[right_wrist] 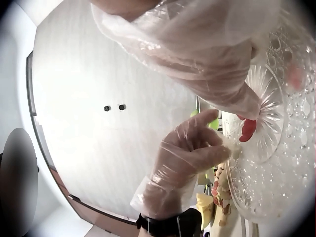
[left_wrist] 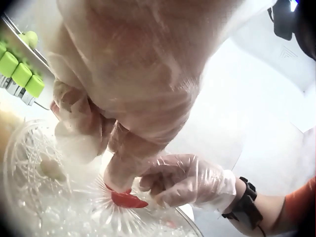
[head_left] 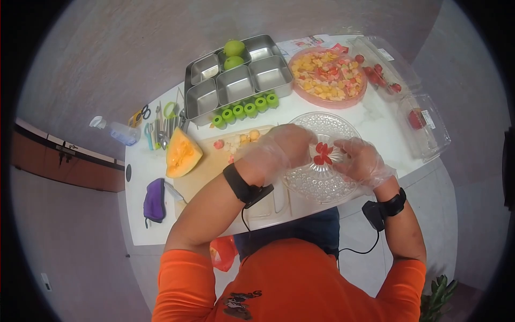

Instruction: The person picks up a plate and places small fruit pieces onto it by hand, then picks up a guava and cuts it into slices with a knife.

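Note:
Several red fruit slices [head_left: 323, 154] lie together like petals at the middle of a clear patterned glass plate [head_left: 327, 185]. My gloved left hand [head_left: 289, 147] is over the plate's left side, thumb and forefinger apart. Across from it, my gloved right hand [head_left: 359, 161] is over the right side, fingers loosely bent towards the slices. In the left wrist view, a left fingertip overlaps the red slices [left_wrist: 127, 199]. From the right wrist, a right fingertip appears right at a red slice [right_wrist: 248, 130]. Both hands wear clear plastic gloves.
A cutting board [head_left: 206, 161] with fruit pieces and a melon wedge [head_left: 183, 154] lies left. Behind stand green-handled cutters [head_left: 239, 111], a metal compartment tray [head_left: 236, 83] and a pink tray [head_left: 327, 99] of chopped fruit. Strawberry boxes [head_left: 429, 134] sit at right; a purple pouch [head_left: 154, 200] at left.

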### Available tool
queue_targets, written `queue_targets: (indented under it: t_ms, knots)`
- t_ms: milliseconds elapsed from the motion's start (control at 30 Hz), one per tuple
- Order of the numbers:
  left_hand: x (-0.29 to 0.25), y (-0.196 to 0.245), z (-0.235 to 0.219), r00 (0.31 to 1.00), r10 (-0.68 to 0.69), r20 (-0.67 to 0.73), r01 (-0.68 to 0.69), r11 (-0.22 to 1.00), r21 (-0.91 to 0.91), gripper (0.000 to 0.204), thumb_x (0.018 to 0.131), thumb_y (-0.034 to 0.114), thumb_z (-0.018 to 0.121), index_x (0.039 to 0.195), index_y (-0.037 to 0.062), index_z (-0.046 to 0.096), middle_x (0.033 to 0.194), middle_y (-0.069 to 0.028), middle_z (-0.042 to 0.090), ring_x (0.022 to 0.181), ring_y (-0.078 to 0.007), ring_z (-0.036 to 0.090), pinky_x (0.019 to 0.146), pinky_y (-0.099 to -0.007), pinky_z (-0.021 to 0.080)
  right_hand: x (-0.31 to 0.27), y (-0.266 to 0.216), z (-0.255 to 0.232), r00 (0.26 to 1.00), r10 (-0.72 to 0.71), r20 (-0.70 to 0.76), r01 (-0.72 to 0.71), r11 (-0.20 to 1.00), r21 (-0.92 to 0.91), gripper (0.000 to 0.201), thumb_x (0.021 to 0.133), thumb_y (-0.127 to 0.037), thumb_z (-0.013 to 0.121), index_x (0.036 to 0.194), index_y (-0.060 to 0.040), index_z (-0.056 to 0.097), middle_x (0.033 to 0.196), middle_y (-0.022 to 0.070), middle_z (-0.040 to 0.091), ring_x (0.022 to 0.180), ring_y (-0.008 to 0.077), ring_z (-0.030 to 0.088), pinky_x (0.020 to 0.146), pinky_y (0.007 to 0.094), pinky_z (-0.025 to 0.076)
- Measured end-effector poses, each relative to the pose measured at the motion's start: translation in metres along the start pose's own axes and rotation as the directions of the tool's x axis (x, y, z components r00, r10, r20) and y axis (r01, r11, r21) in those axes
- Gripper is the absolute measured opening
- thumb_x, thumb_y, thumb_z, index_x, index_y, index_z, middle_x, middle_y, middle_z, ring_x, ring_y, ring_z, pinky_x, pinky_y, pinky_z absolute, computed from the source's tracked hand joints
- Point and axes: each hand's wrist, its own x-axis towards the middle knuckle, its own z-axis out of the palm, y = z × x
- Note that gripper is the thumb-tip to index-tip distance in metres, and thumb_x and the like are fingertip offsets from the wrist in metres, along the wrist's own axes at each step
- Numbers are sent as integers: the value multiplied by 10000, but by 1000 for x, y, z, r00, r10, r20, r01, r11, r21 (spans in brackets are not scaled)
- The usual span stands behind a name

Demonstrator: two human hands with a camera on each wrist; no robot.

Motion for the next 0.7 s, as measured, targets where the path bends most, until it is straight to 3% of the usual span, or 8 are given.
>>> queue_targets:
  t_ms: [100, 200, 300, 433, 533, 700]
  knots:
    - [7, -1, 0, 994, 42, -101, -44, 999, -10, 649, 722, 306, 810, 1308, 109, 615, 1122, -146, 700, 1084, -320, 649, 956, -396, 497, 0, -4, -2, 1000, 20, -4, -20, 999, -33, 556, 688, -264, 831, 1170, -29, 681, 974, 181, 674, 908, 331, 660, 818, 388, 524]
    - [21, 1, 11, 993, 115, 11, -115, 992, 48, 714, 702, 284, 831, 1346, 109, 576, 1113, -148, 698, 1082, -324, 649, 951, -401, 497, 0, -8, 1, 998, -65, 24, 69, 978, -197, 557, 709, -337, 808, 1169, -49, 684, 1029, 186, 671, 961, 348, 656, 860, 420, 523]
    - [24, 4, 18, 994, 106, 36, -106, 994, 5, 669, 698, 283, 837, 1300, 100, 611, 1090, -142, 702, 1078, -322, 649, 945, -401, 498, 5, -12, 3, 996, 32, 83, -14, 977, -212, 538, 721, -350, 793, 1164, -66, 682, 1015, 186, 665, 957, 355, 652, 863, 427, 518]
    - [22, 3, 21, 999, 49, -12, -50, 999, -21, 576, 708, 275, 831, 1224, 86, 658, 1066, -148, 708, 1057, -328, 655, 928, -406, 504, 9, -7, 9, 998, 25, 56, -15, 987, -161, 536, 708, -292, 791, 1169, -43, 673, 986, 207, 664, 944, 365, 651, 837, 435, 513]
    - [19, 1, 23, 996, 55, -64, -58, 997, -45, 540, 717, 279, 825, 1196, 79, 674, 1052, -155, 711, 1034, -333, 662, 911, -410, 510, 13, -9, 6, 999, 44, 25, -38, 979, -199, 498, 722, -330, 782, 1149, -94, 686, 1014, 191, 666, 981, 350, 653, 874, 429, 519]
    - [17, 5, 22, 998, 17, -65, -20, 998, -61, 521, 725, 294, 821, 1176, 72, 684, 1028, -165, 715, 1008, -340, 668, 895, -415, 515, 21, -14, -8, 971, 27, 239, 37, 964, -262, 441, 735, -249, 753, 1140, -84, 693, 1018, 189, 681, 1007, 349, 658, 886, 419, 523]
